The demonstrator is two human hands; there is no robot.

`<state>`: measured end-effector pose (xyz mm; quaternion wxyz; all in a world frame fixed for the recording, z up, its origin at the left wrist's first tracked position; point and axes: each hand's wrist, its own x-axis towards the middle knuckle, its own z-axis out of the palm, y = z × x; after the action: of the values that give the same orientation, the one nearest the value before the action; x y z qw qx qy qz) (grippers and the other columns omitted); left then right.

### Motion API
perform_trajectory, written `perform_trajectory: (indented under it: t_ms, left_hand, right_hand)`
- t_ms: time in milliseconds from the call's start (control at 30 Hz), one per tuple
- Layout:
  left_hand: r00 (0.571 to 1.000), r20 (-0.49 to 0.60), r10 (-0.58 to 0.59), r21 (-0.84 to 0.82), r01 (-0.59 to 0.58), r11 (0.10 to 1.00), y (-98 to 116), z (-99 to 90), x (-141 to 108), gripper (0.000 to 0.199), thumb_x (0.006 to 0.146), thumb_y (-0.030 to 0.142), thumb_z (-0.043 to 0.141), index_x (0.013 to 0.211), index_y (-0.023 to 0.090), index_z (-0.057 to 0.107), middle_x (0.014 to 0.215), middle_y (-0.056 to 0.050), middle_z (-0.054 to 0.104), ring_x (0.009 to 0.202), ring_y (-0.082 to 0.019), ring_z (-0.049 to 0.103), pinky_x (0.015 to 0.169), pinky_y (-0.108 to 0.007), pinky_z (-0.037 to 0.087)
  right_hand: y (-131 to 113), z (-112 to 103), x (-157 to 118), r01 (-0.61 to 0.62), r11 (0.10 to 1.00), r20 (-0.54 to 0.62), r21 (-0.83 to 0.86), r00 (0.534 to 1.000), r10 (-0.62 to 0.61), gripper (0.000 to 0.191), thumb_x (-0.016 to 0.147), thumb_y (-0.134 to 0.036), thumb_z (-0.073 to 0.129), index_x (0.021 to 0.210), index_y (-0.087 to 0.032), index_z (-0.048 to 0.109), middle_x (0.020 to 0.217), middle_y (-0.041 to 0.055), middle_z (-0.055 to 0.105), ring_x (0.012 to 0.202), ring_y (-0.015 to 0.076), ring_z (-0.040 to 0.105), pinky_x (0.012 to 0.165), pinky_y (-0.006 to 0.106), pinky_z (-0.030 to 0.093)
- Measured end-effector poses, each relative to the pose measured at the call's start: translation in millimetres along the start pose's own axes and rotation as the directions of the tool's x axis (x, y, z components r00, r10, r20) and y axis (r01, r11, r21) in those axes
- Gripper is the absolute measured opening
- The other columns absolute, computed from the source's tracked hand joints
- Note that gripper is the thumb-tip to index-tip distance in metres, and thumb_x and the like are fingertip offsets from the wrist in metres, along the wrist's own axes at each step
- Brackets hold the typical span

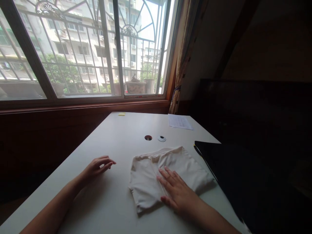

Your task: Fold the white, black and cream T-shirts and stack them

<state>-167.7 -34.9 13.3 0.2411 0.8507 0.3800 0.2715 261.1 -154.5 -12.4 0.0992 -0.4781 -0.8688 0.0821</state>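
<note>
A cream-coloured cloth garment (pixel 143 182) lies folded on the white table (pixel 114 201), with wrinkles across it and a gathered edge at the far side. My right hand (pixel 179 193) rests flat on the middle of the cloth, palm down, fingers spread and pointing to the far left. To the left of the cloth, apart from it, my left hand (pixel 99 166) hovers at or just above the tabletop. Its fingers are loosely curved with a gap between thumb and fingers, and nothing is in them.
Papers (pixel 180 122) and a yellow note (pixel 121 114) lie at the table's far edge. A round hole (pixel 148 137) and a ring-shaped cover (pixel 161 138) sit beyond the cloth. A black item (pixel 234 169) covers the right edge. Behind is a barred window.
</note>
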Motion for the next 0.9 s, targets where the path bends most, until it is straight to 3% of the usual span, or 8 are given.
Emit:
perform_trajectory:
  t_ms: [100, 200, 300, 433, 667, 900]
  left_hand:
    - [0.997, -0.052, 0.052, 0.022, -0.051, 0.998, 19, 7.0, 9, 0.030, 0.103, 0.039, 0.050, 0.109, 0.022, 0.074, 0.092, -0.007, 0.071, 0.084, -0.019, 0.066, 0.077, -0.029, 0.051]
    - [0.990, -0.019, 0.141, 0.094, -0.138, 0.986, 49, 22.2, 24, 0.025, 0.102, 0.035, 0.053, 0.109, 0.024, 0.074, 0.094, -0.007, 0.071, 0.086, -0.019, 0.064, 0.078, -0.030, 0.051]
    - [0.977, 0.008, 0.213, 0.195, -0.211, 0.958, 77, 44.5, 46, 0.021, 0.101, 0.031, 0.055, 0.106, 0.025, 0.074, 0.091, -0.007, 0.072, 0.085, -0.020, 0.062, 0.078, -0.032, 0.051]
    - [0.982, -0.016, 0.187, 0.236, -0.178, 0.955, 97, 78.9, 87, 0.016, 0.097, 0.030, 0.060, 0.100, 0.025, 0.076, 0.088, -0.007, 0.072, 0.083, -0.021, 0.063, 0.077, -0.034, 0.050]
    - [0.997, -0.029, 0.070, 0.222, -0.061, 0.973, 96, 126.6, 142, 0.009, 0.090, 0.030, 0.071, 0.087, 0.022, 0.075, 0.092, -0.009, 0.068, 0.088, -0.024, 0.063, 0.080, -0.036, 0.050]
    - [0.998, -0.051, 0.036, 0.157, -0.027, 0.987, 79, 128.0, 147, 0.005, 0.083, 0.020, 0.071, 0.078, 0.021, 0.069, 0.089, -0.006, 0.065, 0.075, -0.018, 0.062, 0.069, -0.031, 0.051]
  right_hand:
    - [-8, 4, -8, 0.019, 1.000, 0.027, 0.013, 0.999, -0.019, 0.064, 0.101, -0.059, 0.044, 0.160, -0.037, 0.031, 0.170, 0.0036, 0.016, 0.156, 0.0321, 0.015, 0.125, 0.059, 0.017]
    - [-9, 4, -11, 0.038, 0.999, 0.024, 0.018, 0.999, -0.038, 0.067, 0.101, -0.060, 0.045, 0.161, -0.037, 0.027, 0.170, 0.0044, 0.014, 0.156, 0.0313, 0.016, 0.125, 0.059, 0.016]
    - [-10, 3, -13, 0.051, 0.998, 0.011, 0.029, 0.999, -0.052, 0.071, 0.099, -0.061, 0.049, 0.161, -0.037, 0.026, 0.170, 0.0057, 0.013, 0.156, 0.0322, 0.017, 0.125, 0.059, 0.015]
    - [-11, 2, -14, 0.059, 0.997, 0.033, 0.050, 0.998, -0.060, 0.071, 0.099, -0.060, 0.051, 0.161, -0.037, 0.025, 0.170, 0.0058, 0.010, 0.156, 0.0323, 0.014, 0.125, 0.059, 0.011]
    - [-15, -5, -14, 0.024, 0.997, 0.100, 0.080, 0.994, -0.032, 0.070, 0.100, -0.064, 0.044, 0.162, -0.038, 0.023, 0.170, 0.0053, 0.004, 0.157, 0.0326, 0.009, 0.125, 0.062, 0.011]
    - [-15, -4, -16, 0.032, 0.995, 0.052, 0.095, 0.998, -0.037, 0.069, 0.099, -0.060, 0.050, 0.160, -0.041, 0.026, 0.170, 0.0019, 0.007, 0.156, 0.0321, 0.014, 0.126, 0.059, 0.013]
